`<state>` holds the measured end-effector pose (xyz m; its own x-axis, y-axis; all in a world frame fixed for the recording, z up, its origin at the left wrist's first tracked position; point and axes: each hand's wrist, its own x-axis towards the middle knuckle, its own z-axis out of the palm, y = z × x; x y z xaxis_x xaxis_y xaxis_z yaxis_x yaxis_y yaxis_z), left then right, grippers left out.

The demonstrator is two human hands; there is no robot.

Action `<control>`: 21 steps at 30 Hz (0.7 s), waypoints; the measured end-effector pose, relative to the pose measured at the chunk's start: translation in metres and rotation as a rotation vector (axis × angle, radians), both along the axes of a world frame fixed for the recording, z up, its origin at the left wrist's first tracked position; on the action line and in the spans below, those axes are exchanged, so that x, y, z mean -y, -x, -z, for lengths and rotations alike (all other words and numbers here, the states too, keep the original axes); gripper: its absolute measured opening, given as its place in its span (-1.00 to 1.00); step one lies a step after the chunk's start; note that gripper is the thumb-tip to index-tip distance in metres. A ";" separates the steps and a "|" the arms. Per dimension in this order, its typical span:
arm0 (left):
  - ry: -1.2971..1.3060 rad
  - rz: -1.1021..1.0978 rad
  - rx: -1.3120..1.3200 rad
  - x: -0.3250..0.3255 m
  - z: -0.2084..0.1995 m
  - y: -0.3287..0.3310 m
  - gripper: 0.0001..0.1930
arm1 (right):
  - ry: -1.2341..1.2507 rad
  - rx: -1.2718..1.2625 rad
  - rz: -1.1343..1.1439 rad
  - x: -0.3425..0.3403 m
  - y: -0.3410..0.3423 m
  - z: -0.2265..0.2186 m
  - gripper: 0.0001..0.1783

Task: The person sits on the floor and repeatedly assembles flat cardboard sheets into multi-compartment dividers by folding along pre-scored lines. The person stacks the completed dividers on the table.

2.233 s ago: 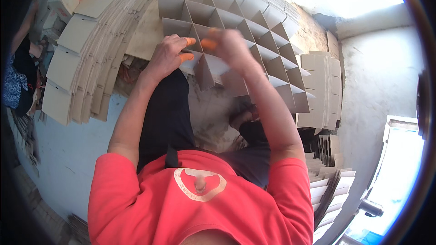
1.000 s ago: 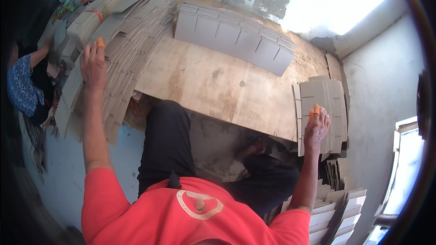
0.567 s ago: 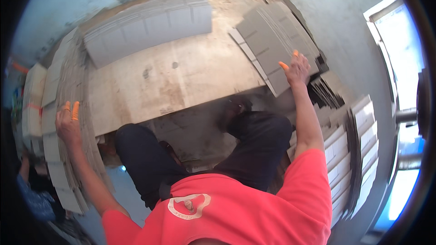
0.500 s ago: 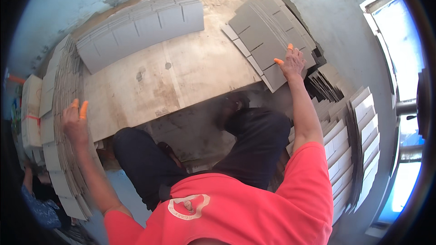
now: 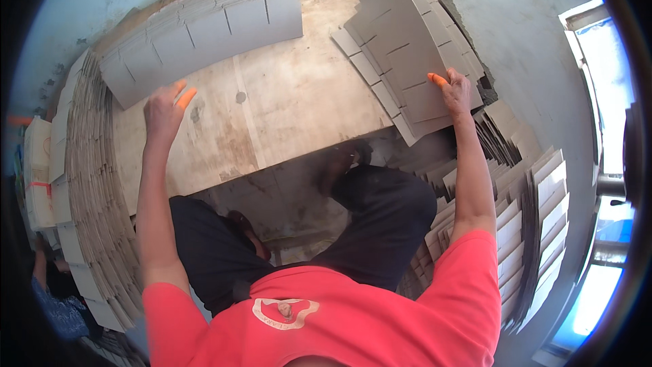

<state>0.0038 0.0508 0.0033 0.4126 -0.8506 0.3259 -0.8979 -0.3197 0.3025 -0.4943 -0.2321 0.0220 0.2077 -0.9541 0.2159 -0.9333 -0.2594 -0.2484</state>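
Observation:
My right hand [image 5: 458, 95] grips the near right edge of a slotted grey cardboard sheet [image 5: 401, 37], thumb on its upper face. The sheet is tilted, partly raised off a pile of similar slotted sheets [image 5: 358, 61] at the table's right end. My left hand [image 5: 163, 110] is over the left part of the wooden table [image 5: 272, 109], holding nothing, thumb and forefinger apart. Orange finger covers show on both hands. Nearest to my left hand is a long row of slotted grey cardboard pieces [image 5: 204, 34] standing on edge at the back.
A tall stack of cardboard [image 5: 95, 183] rises on the left, beside a white bundle with a red band [image 5: 39, 177]. More cardboard stacks [image 5: 509, 231] stand at the right, below the windows. Another person's patterned sleeve [image 5: 64, 309] shows at the lower left.
My left hand has moved from the left stack, right and away from me, over the table. My right hand has taken hold of a sheet and tilted it up from the pile.

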 end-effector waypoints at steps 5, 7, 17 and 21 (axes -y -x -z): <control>0.111 0.040 0.047 0.065 0.008 -0.005 -0.59 | 0.178 0.310 0.047 -0.005 -0.013 -0.019 -0.62; 0.184 0.128 0.053 0.096 0.010 -0.011 -0.49 | 0.306 0.623 -0.018 -0.006 -0.021 -0.034 -0.73; 0.004 0.095 0.329 0.216 0.041 -0.037 -0.45 | 0.107 1.077 -0.154 -0.077 -0.174 -0.040 -0.71; 0.062 0.175 0.342 0.229 0.049 -0.050 -0.52 | -0.074 1.094 -0.113 -0.081 -0.204 -0.033 -0.67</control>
